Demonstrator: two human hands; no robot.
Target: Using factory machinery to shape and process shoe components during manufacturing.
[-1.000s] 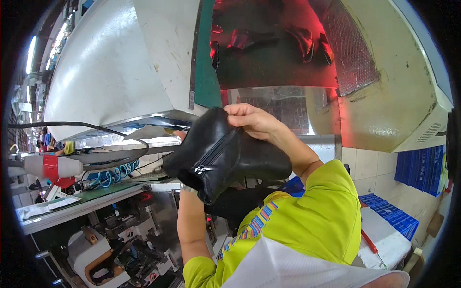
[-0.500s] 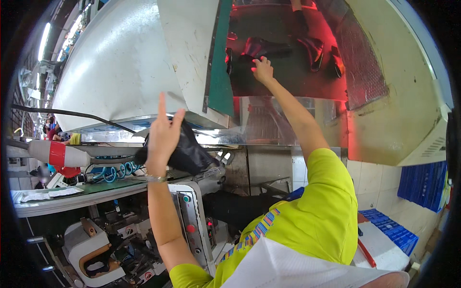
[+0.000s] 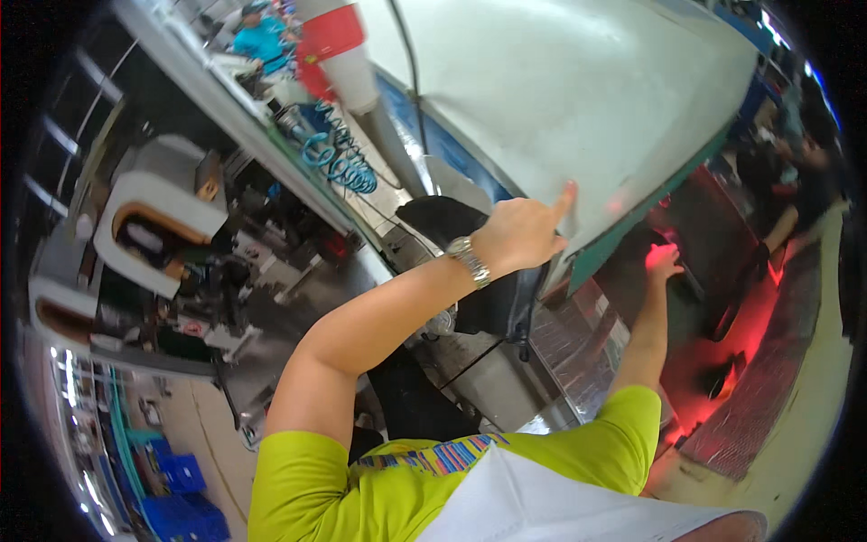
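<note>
Unlike a second ago, only my left hand is holding one black ankle boot beside the white hood, index finger extended; my right hand is reaching past it, grip unclear.

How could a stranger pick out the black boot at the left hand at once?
Start at the big pale machine hood up top; at its lower corner is the left hand, a metal watch on its wrist. The black boot shows on both sides of that hand, partly hidden; unlike the dark pieces at right, it lies outside the red glow.
</note>
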